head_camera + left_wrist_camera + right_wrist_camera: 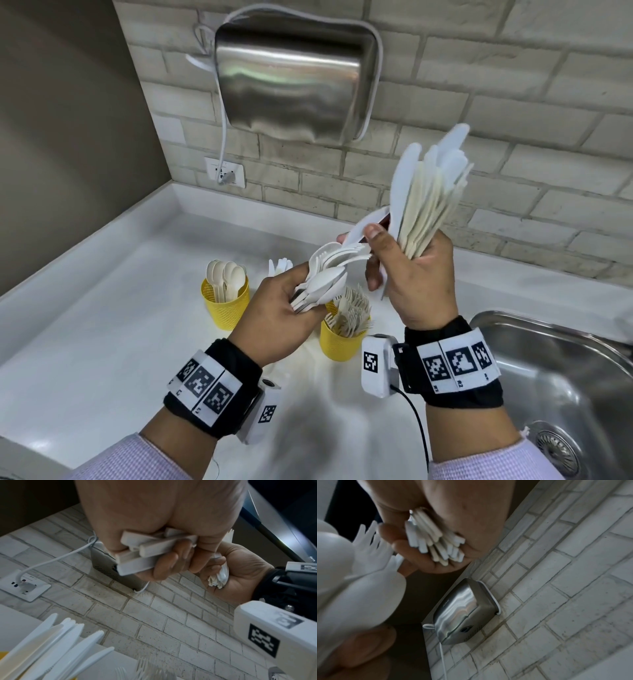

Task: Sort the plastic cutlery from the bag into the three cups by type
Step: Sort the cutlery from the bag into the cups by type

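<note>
My left hand (301, 298) grips a mixed bundle of white spoons and forks (329, 274) by the handles (142, 555), above the cups. Raised to the right, my right hand (373, 246) holds a fan of knives (431, 192) in its palm, handle ends (435, 540) sticking out below. Its thumb and forefinger also pinch one white piece (364, 222) at the top of the left bundle. One yellow cup (226, 308) holds spoons and another yellow cup (342, 342) holds forks. Knives (60, 642) stand behind my left hand, their cup hidden.
The cups stand on a white counter (102, 342) that ends at a brick wall. A steel hand dryer (294, 82) hangs on the wall, its cord plugged into a socket (224, 171). A steel sink (555, 377) lies at the right.
</note>
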A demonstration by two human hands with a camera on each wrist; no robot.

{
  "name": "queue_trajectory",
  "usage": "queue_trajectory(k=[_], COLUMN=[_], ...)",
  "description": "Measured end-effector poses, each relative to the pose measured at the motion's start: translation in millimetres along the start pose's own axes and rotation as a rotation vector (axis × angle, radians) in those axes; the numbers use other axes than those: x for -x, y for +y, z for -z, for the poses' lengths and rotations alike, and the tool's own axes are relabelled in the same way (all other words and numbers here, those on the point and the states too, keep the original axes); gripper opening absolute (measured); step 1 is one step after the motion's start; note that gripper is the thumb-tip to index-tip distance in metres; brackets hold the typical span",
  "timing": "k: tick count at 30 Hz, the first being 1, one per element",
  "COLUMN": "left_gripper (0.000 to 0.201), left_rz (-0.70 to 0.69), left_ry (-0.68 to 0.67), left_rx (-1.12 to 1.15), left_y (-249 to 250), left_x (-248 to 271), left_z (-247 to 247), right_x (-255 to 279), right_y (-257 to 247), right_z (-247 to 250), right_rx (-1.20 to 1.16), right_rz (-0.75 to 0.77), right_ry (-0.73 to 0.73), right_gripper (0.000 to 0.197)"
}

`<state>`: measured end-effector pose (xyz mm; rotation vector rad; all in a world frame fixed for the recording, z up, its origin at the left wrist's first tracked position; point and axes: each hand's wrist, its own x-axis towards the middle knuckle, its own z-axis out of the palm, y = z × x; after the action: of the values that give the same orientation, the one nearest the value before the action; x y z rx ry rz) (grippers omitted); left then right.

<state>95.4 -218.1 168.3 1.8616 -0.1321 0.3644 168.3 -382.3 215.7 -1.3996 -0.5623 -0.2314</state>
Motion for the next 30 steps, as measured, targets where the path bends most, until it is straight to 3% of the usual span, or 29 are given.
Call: queue_trajectory(k=[5, 7, 10, 12, 15, 20, 24, 27, 30], left_gripper=[0.065, 0.059, 0.042, 0.029, 0.012, 0.013, 0.010, 0.025, 0.030], left_rz=[0.010, 0.026, 0.082, 0.122, 0.160, 0.305, 0.382, 0.376, 0.289], left_ry=[0.044, 0.043, 0.002, -0.034, -0.064, -0.087, -0.194, -0.215, -0.138], left_rx=[0.012, 0.025, 0.087, 0.119, 0.165, 0.527, 0.825, 0.760, 0.502], left_y=[-0.6, -1.7, -2.0, -0.3, 1.8, 2.6, 2.5, 3.5, 10.7], left_x=[-0.7, -1.1, -1.6, -2.4, -2.0, -1.3, -1.8, -1.5, -2.0], left_z=[1.8, 2.2, 2.2, 1.5, 0.5, 3.6, 10.3, 11.2, 5.1], right_x=[-4.5, -3.7, -3.2, -2.9, -4.6, -13.4, -17.3, -14.7, -10.2], right_y=[0.1, 1.3, 1.0, 1.1, -2.0, -3.7, 5.0, 7.1, 6.8], right_z=[-3.1, -3.9, -4.8, -7.0, -11.4, -4.4, 9.4, 10.7, 8.8], right_rx=[-0.298, -0.392, -0.413, -0.397, -0.439, -0.676, -0.904, -0.908, -0.847], right_rz=[-0.034, -0.112, -0.219, -0.261, -0.254, -0.323, -0.384, -0.387, -0.352], right_ry=[0.199, 0.176, 0.096, 0.083, 0.216, 0.523, 0.610, 0.632, 0.618], right_gripper=[0.012, 0.021, 0.007, 0.011, 0.016, 0.003, 0.007, 0.007, 0.006])
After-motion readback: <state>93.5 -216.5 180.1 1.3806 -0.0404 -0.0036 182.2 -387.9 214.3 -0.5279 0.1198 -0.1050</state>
